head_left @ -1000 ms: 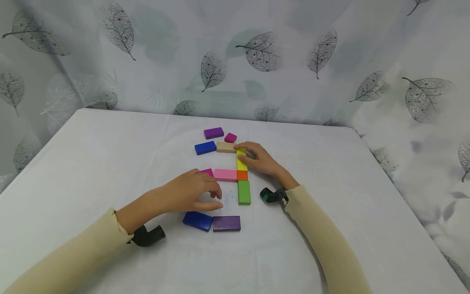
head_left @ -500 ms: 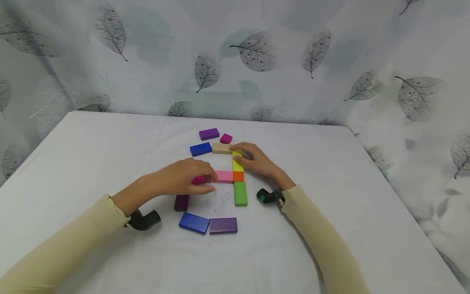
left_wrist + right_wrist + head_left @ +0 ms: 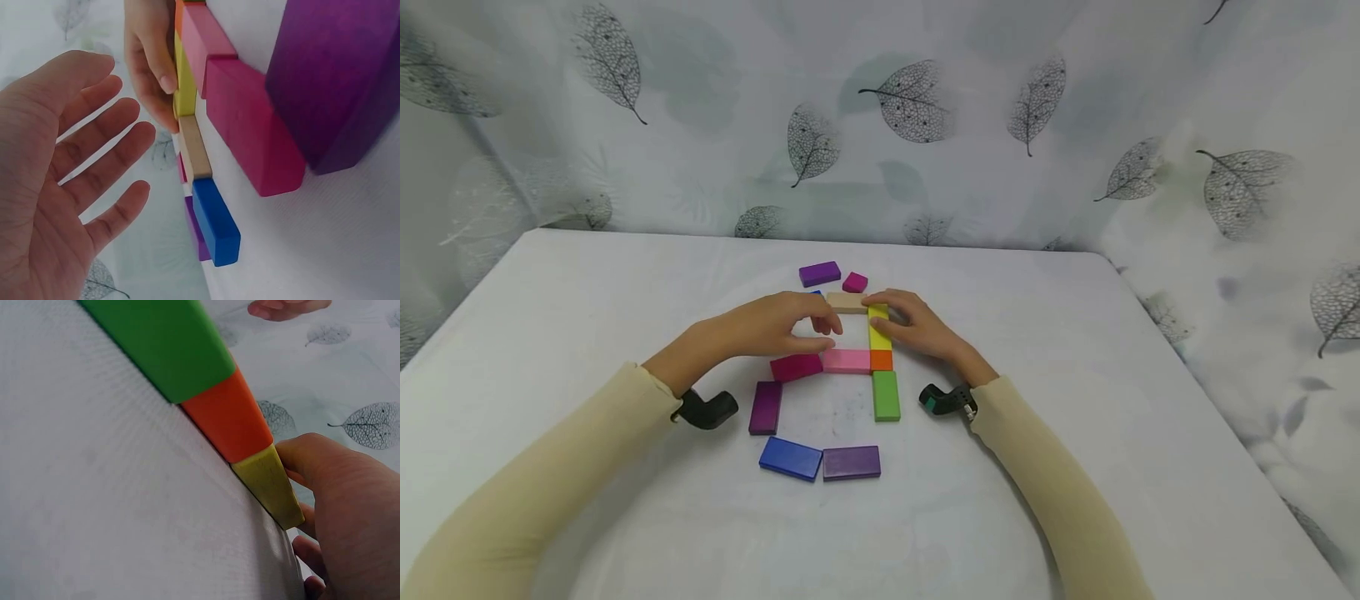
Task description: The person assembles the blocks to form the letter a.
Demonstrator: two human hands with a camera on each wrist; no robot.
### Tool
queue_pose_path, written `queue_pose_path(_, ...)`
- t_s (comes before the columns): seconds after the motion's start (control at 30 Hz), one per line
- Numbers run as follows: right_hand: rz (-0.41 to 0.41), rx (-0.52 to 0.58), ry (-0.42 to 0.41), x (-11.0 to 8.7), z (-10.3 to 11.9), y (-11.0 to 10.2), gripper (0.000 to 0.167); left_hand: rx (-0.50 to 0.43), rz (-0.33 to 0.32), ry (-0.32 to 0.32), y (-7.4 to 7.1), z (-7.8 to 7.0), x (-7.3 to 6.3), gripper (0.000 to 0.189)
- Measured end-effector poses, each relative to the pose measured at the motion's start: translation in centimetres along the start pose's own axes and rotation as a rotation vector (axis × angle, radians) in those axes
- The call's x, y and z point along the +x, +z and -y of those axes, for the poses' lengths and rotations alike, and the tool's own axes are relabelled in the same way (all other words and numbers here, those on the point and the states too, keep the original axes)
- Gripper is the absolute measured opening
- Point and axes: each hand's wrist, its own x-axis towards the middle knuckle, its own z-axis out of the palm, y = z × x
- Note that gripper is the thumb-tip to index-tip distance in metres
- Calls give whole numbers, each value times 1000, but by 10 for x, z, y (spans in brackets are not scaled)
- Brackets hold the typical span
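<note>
My left hand [image 3: 767,325] hovers with relaxed, spread fingers beyond the magenta block [image 3: 796,367] and partly hides the far blue block [image 3: 215,222]. Nothing lies between its fingers in the left wrist view. My right hand [image 3: 928,329] holds the yellow block [image 3: 880,338], thumb across it and index finger at its far end, where the tan block [image 3: 846,303] meets it. An orange block [image 3: 882,360] adjoins the yellow one, followed by a green block [image 3: 886,396]. Leftward from the orange runs a pink block [image 3: 847,361], touching the magenta block.
Nearer me lie a dark purple block [image 3: 765,408], a blue block [image 3: 791,459] and a purple block [image 3: 852,463]. At the back are a violet block [image 3: 820,274] and a small magenta block [image 3: 854,282]. The white-covered table [image 3: 1037,317] ends at a leaf-patterned curtain [image 3: 715,108].
My left hand has moved away from me, passing over the magenta block and uncovering it along with the dark purple block. My right hand stays at the yellow block. The head view has shifted slightly.
</note>
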Motion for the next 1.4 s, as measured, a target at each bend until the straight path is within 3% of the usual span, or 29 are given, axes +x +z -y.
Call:
queue_pose_path(0.13, -6, -2, 2, -1, 0, -2, 41, -2, -7, 8, -4, 4, 9, 23)
queue_pose_path(0.33, 2, 5, -2, -1, -2, -3, 41, -17, 15, -35, -8, 11, 21, 25)
queue_pose_path(0.77, 23, -8, 27, -6, -3, -7, 40, -72, 5, -75, -4, 22, 44, 23)
queue_pose_path(1.13, 12, -1, -8, -8, -2, -2, 40, -99, 29, -51, -5, 34, 60, 25)
queue_pose_path(1.3, 1, 4, -30, -6, -2, -3, 38, -93, 5, -25, -10, 41, 66, 25)
queue_pose_path(1.4, -5, 1, -47, -3, -1, -1, 38, -76, -2, -48, -14, 47, 68, 24)
